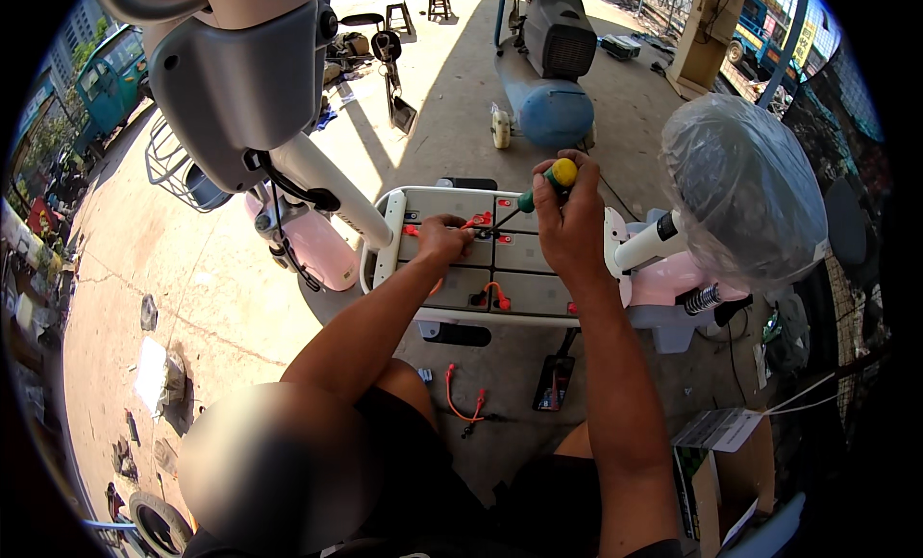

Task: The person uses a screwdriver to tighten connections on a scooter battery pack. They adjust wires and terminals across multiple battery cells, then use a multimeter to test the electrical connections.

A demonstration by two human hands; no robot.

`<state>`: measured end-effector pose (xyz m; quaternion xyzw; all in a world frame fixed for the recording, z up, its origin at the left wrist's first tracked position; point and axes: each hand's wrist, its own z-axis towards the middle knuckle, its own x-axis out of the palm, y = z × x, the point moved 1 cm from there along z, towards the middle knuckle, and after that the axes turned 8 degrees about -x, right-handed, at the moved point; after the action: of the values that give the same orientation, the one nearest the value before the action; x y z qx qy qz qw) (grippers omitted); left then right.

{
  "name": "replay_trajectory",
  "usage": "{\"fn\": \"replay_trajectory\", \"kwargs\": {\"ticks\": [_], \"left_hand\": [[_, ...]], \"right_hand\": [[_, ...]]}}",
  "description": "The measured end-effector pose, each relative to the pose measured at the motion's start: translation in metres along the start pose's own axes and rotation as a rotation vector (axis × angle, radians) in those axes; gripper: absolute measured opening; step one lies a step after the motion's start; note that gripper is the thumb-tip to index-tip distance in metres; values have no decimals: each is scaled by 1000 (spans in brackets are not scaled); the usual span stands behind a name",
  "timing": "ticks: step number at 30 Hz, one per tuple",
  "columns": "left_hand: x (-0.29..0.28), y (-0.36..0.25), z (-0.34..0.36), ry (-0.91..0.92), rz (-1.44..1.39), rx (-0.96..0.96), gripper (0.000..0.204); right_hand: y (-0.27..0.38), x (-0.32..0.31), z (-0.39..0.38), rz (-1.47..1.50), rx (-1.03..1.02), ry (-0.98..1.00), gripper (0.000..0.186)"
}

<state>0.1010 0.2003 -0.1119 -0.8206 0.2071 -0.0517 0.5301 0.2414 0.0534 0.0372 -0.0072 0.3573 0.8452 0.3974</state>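
Observation:
Several grey batteries sit in rows inside the white frame of an electric scooter in front of me. My right hand is closed round a screwdriver with a green and yellow handle. Its shaft slants down left to a battery terminal beside my left fingers. My left hand pinches a red battery cable at that spot; the fingertips partly hide it. An orange-red cable arches over the batteries nearer me. Another red cable lies on the ground below the frame.
The scooter's grey front column rises at left, its plastic-wrapped seat at right. Beyond stands a blue air compressor. A black device lies before the frame, a cardboard box at lower right, a tyre at lower left.

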Motion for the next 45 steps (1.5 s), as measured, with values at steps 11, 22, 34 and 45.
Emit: {"fn": "replay_trajectory", "kwargs": {"ticks": [11, 22, 34, 45], "left_hand": [[-1, -2, -2, 4, 4, 1, 34], [-2, -4, -4, 3, -19, -10, 32], [-1, -4, -1, -20, -14, -27, 29], [-3, -2, 1, 1, -48, -24, 28]], "right_hand": [[-3, 6, -1, -3, 17, 16, 34], [-4, 7, 0, -7, 21, 53, 34], [-6, 1, 3, 7, 19, 95, 28], [-4, 1, 4, 41, 38, 90, 29]]}}
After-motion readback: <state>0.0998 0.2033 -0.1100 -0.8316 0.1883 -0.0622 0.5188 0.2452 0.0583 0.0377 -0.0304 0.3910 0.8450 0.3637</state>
